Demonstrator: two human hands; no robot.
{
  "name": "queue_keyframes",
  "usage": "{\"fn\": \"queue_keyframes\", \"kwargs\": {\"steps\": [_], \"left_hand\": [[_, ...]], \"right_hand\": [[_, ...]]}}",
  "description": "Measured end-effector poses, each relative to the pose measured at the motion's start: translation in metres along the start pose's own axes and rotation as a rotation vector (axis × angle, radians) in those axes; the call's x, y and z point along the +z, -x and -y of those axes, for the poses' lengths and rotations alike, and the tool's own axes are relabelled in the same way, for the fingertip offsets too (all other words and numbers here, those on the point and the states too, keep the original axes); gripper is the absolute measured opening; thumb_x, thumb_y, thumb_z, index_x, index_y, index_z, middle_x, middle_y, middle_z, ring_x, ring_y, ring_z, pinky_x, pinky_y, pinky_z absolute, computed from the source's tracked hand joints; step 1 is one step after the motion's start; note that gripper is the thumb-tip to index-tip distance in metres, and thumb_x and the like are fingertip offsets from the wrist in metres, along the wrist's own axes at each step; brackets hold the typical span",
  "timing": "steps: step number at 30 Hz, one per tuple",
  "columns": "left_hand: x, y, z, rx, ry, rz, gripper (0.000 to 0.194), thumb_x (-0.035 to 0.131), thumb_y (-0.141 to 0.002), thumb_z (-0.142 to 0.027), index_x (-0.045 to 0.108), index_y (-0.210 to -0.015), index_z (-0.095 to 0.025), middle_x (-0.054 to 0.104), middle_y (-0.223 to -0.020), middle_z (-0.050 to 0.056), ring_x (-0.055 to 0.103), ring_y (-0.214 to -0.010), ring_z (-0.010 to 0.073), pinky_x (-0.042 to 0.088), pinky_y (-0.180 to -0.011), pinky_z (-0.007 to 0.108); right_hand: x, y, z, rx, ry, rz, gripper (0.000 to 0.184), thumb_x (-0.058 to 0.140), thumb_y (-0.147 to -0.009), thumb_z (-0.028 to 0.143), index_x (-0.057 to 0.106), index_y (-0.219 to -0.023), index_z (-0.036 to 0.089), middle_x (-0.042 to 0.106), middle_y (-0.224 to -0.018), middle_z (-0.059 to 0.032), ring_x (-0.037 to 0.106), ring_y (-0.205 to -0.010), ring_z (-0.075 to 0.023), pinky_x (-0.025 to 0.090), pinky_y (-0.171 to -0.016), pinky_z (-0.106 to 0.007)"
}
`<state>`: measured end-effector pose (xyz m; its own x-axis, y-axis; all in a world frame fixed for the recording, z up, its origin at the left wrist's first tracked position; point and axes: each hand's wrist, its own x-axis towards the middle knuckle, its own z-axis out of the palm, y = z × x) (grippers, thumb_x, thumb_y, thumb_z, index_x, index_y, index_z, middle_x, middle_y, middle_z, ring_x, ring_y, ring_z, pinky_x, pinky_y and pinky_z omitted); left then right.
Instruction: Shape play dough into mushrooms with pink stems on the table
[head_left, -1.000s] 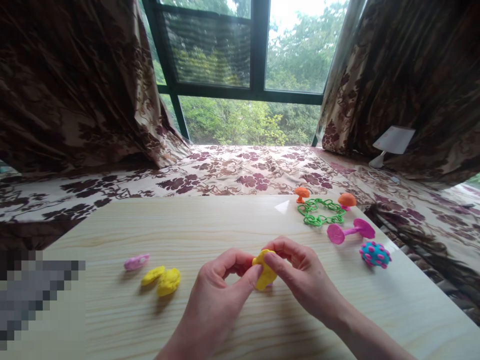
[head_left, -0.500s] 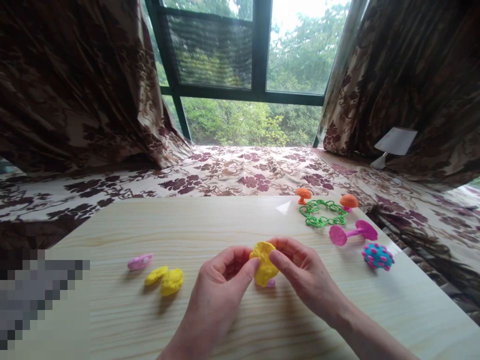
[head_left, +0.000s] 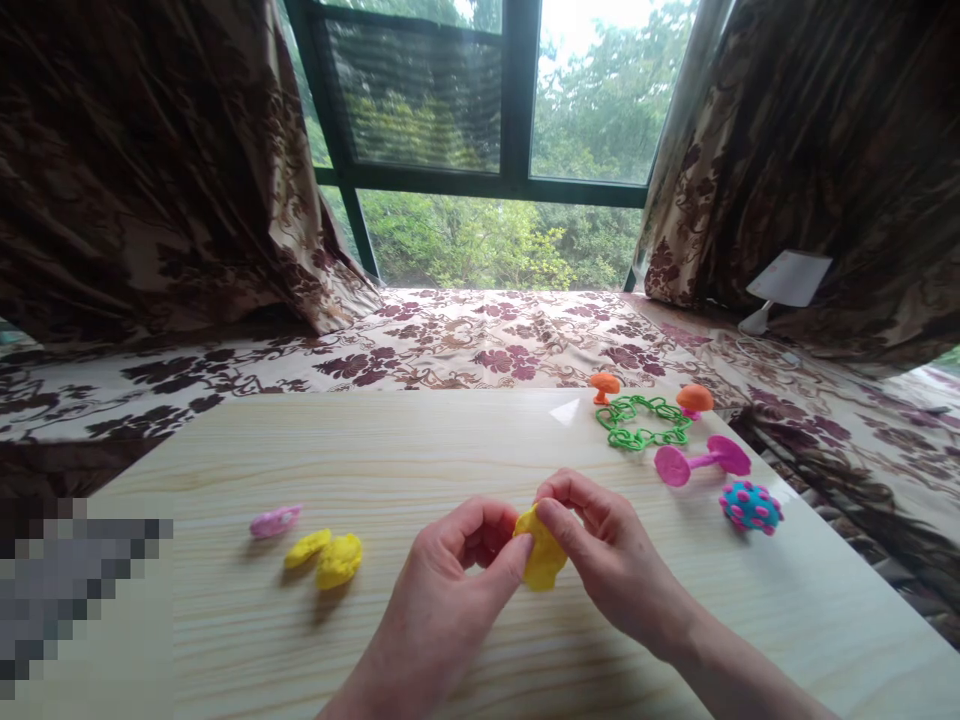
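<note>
A flattened piece of yellow clay [head_left: 543, 558] is pinched between both hands just above the light wooden table [head_left: 420, 440]. My left hand [head_left: 450, 590] grips its left edge with thumb and fingers closed. My right hand [head_left: 600, 555] pinches its top right edge. Two more yellow clay lumps [head_left: 324, 556] lie on the table to the left, next to a small pink clay piece [head_left: 274, 520].
At the table's right side lie a green clay chain [head_left: 642, 423], two orange mushroom shapes [head_left: 604, 385] [head_left: 694, 399], a pink dumbbell shape [head_left: 700, 462] and a blue ball with pink dots [head_left: 751, 506]. Floral fabric, curtains and a window stand behind. A white lamp [head_left: 784, 285] is far right.
The yellow clay has been turned and folded between the fingers and has dropped slightly lower. Both hands stay in nearly the same place.
</note>
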<state>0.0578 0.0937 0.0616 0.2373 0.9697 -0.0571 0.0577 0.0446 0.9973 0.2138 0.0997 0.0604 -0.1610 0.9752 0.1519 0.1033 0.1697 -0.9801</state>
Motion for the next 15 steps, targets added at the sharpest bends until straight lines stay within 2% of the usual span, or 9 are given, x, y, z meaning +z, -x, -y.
{"fn": "queue_keyframes", "kwargs": {"steps": [3,6,11,15], "left_hand": [[0.0006,0.0005,-0.0013,-0.013,0.008,-0.004,0.012,0.06,-0.075,-0.029,0.057,-0.077,-0.018,0.057,-0.069,-0.001,0.057,-0.071,0.0148,0.046,-0.064,0.024],[-0.0006,-0.0015,-0.0013,-0.047,0.059,-0.045,0.013,0.059,-0.076,-0.031,0.056,-0.078,-0.018,0.057,-0.068,-0.001,0.056,-0.067,0.013,0.046,-0.061,0.023],[-0.0015,-0.0029,-0.0013,-0.041,0.151,-0.068,0.015,0.061,-0.076,-0.029,0.058,-0.088,-0.02,0.062,-0.076,-0.001,0.058,-0.071,0.0123,0.048,-0.063,0.021],[-0.0018,0.0003,-0.0036,-0.029,0.074,-0.043,0.017,0.06,-0.076,-0.03,0.062,-0.089,-0.019,0.063,-0.074,-0.001,0.057,-0.07,0.0117,0.047,-0.064,0.02]], "right_hand": [[0.0023,-0.001,-0.0015,0.056,-0.117,0.032,0.022,0.047,-0.087,0.035,0.055,-0.078,0.017,0.052,-0.07,0.0011,0.047,-0.063,-0.0102,0.039,-0.058,-0.021],[0.0023,-0.0031,-0.0034,0.087,-0.166,0.058,0.022,0.049,-0.086,0.037,0.057,-0.085,0.017,0.057,-0.076,-0.0006,0.05,-0.068,-0.0119,0.041,-0.061,-0.022],[-0.0007,-0.0027,-0.0037,0.04,-0.022,0.054,0.019,0.052,-0.085,0.036,0.059,-0.087,0.018,0.059,-0.08,-0.0016,0.052,-0.073,-0.0138,0.043,-0.064,-0.024],[-0.001,0.0006,0.0004,-0.027,0.087,0.027,0.013,0.052,-0.085,0.028,0.058,-0.081,0.017,0.057,-0.077,-0.0003,0.051,-0.074,-0.0129,0.041,-0.069,-0.024]]}}
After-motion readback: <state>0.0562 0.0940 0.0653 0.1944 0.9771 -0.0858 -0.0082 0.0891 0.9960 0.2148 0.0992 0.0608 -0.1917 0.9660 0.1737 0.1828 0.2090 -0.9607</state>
